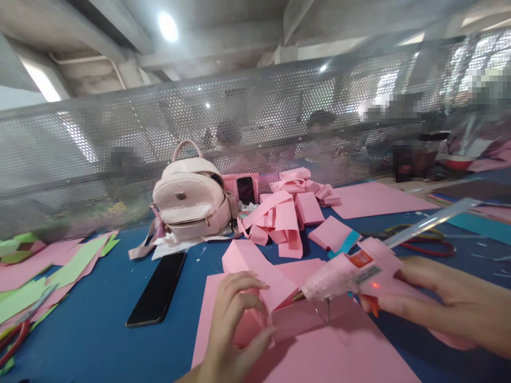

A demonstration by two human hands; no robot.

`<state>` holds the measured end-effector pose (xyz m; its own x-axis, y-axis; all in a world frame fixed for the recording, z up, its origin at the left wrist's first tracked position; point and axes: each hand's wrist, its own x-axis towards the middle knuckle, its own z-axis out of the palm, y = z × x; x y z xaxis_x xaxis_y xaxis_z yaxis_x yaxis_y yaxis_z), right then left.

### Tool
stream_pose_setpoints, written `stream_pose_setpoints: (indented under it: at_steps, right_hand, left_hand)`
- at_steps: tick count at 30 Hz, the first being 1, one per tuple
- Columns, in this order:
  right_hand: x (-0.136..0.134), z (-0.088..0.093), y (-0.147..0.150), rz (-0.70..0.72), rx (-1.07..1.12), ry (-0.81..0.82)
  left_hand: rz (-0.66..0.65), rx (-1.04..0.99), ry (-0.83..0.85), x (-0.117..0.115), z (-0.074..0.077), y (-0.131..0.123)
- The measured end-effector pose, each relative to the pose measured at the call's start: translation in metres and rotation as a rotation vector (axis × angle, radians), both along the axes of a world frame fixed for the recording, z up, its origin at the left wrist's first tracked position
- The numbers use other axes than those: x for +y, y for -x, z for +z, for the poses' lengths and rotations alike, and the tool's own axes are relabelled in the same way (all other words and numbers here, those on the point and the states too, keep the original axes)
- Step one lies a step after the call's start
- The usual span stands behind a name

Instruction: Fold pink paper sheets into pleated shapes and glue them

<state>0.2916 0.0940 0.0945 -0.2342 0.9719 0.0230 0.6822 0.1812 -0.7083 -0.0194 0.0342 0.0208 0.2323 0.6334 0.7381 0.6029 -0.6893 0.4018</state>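
Observation:
My right hand (443,298) is wrapped round the handle of a pink hot glue gun (343,274), its fingers by the orange trigger. A clear glue stick (435,222) juts from the gun's rear. The metal nozzle points left, at the edge of a folded pink paper piece (259,268); whether it touches cannot be made out. My left hand (235,319) curls its fingers and thumb about the near left end of that piece. Beneath lies a flat pink sheet (319,359).
Left of the work lie a black phone (157,290), green paper (80,260) and red-handled scissors (18,340). Behind stand a backpack (191,197) and folded pink pieces (285,213). More scissors (431,246) lie right. A perforated metal divider (159,111) crosses the blue table, with people beyond.

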Motion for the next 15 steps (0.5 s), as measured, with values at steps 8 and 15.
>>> stream_pose_setpoints:
  at_steps: [8, 15]
  right_hand:
    - [0.002, 0.026, 0.027, 0.097, -0.115, 0.123]
    - [0.016, 0.017, 0.026, 0.231, -0.182, 0.086]
  left_hand:
    - [0.002, -0.042, -0.005, -0.001, 0.0, -0.002]
    - [0.003, -0.065, 0.0, -0.002, 0.0, -0.002]
